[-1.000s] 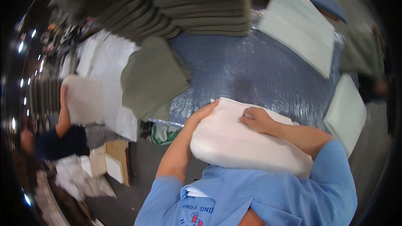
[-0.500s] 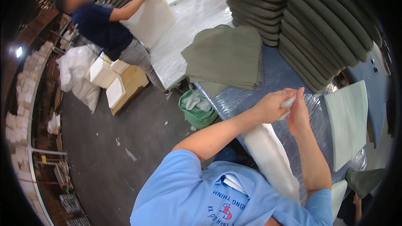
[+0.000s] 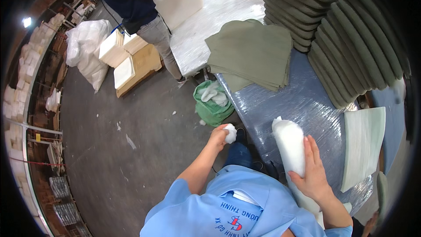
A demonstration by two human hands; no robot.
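Observation:
My left hand [image 3: 216, 138] is closed round a small wad of white stuffing [image 3: 230, 134], held off the table's left edge above the floor. My right hand [image 3: 315, 176] rests against the side of a white batting roll [image 3: 290, 142], its fingers stretched out and the thumb apart. The roll lies along the near part of the plastic-covered table, one end pointing away from me and the other partly under my right arm. Below and beyond my left hand, a green sack [image 3: 213, 113] holds more white stuffing.
Flat grey-green fabric pieces [image 3: 254, 52] lie stacked on the table [image 3: 258, 109]. Tall piles of grey-green cushions [image 3: 351, 48] stand behind them. A pale pad [image 3: 363, 147] lies at the right. At the far left, a person [image 3: 131, 4] handles a white sheet [image 3: 180, 2].
My hands were together over the table round the white stuffing. Now they are apart: the left has carried the wad left past the table edge; the right has come back to the roll.

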